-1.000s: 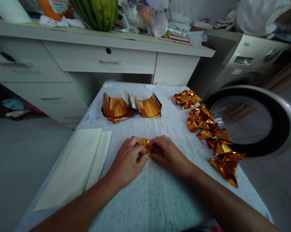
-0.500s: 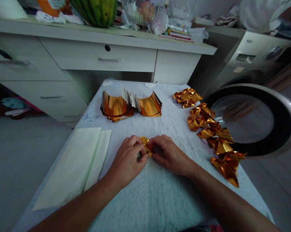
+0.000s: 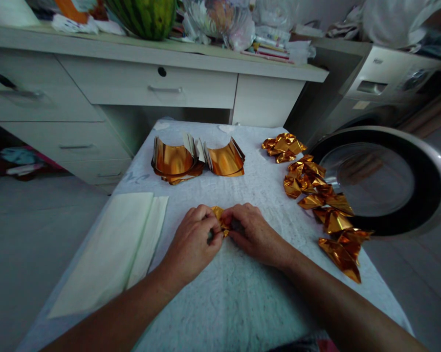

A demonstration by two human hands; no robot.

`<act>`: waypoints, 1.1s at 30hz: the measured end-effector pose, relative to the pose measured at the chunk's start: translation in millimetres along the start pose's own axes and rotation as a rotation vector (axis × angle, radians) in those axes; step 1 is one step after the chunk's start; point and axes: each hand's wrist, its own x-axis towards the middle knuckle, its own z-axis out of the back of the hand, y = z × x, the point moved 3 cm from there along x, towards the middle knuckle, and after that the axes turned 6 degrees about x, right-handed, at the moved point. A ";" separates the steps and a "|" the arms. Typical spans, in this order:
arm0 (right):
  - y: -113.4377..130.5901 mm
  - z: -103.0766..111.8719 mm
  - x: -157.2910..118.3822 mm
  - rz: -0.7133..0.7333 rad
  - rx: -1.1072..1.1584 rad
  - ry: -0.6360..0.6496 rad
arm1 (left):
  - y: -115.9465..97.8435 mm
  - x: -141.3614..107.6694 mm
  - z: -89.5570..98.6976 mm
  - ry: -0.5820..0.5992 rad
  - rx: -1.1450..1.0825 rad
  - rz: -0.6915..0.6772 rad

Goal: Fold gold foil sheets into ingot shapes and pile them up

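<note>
Between my two hands, over the middle of the cloth-covered table (image 3: 250, 303), is a small piece of gold foil paper (image 3: 218, 213). My left hand (image 3: 196, 239) pinches its left side with thumb and curled fingers. From the other side, my right hand (image 3: 255, 234) grips it with thumb and forefinger. Much of the foil is hidden behind the fingers. Beyond my hands stand two curved stacks of gold foil sheets, a left stack (image 3: 174, 159) and a right stack (image 3: 226, 160). Along the right edge lies a row of folded gold foil pieces (image 3: 332, 220).
Folded pale paper (image 3: 103, 249) lies at the table's left. A white drawer cabinet (image 3: 143, 83) stands behind, with a watermelon (image 3: 143, 17) and a clear bowl (image 3: 215, 22) on top. At the right, a washing machine's round door (image 3: 382, 181) hangs open beside the table.
Both hands stay in nearly the same place, still pinching the foil. Slightly less of the foil shows between the fingers now. The whole view has shifted very slightly.
</note>
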 end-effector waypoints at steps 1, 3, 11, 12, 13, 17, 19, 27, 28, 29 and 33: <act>0.3 0.0 0.1 -0.005 0.000 0.001 | 0.1 0.2 -0.1 -0.002 -0.001 0.001; 1.1 0.1 0.4 -0.011 0.001 0.002 | 0.1 0.6 -0.3 -0.002 -0.003 0.002; 2.6 -1.9 1.3 -0.039 -0.014 0.004 | 0.1 0.1 0.0 -0.002 -0.007 0.004; 2.9 -2.1 1.4 -0.044 -0.017 0.005 | 0.0 0.0 0.1 0.000 -0.005 0.006; 3.4 -2.3 1.6 -0.049 -0.021 0.006 | 0.0 0.0 0.2 0.002 -0.002 0.008; 5.2 -2.5 1.8 -0.061 -0.029 0.006 | 0.1 0.4 -0.1 0.011 0.010 0.006; 5.5 -2.7 1.7 -0.058 -0.031 0.004 | 0.3 0.5 -0.2 0.015 0.008 -0.002; 5.6 -3.0 2.0 -0.028 -0.035 -0.005 | -1.1 0.0 2.3 0.029 0.006 0.030; 5.6 -3.1 2.2 -0.025 -0.035 -0.004 | -1.2 -0.3 2.4 0.030 0.003 0.029; 5.5 -3.2 2.3 -0.023 -0.037 -0.005 | -1.2 -0.7 2.2 0.032 0.000 0.024; 4.1 -4.3 2.5 -0.019 -0.044 -0.016 | 0.2 -2.1 0.8 0.049 -0.006 -0.003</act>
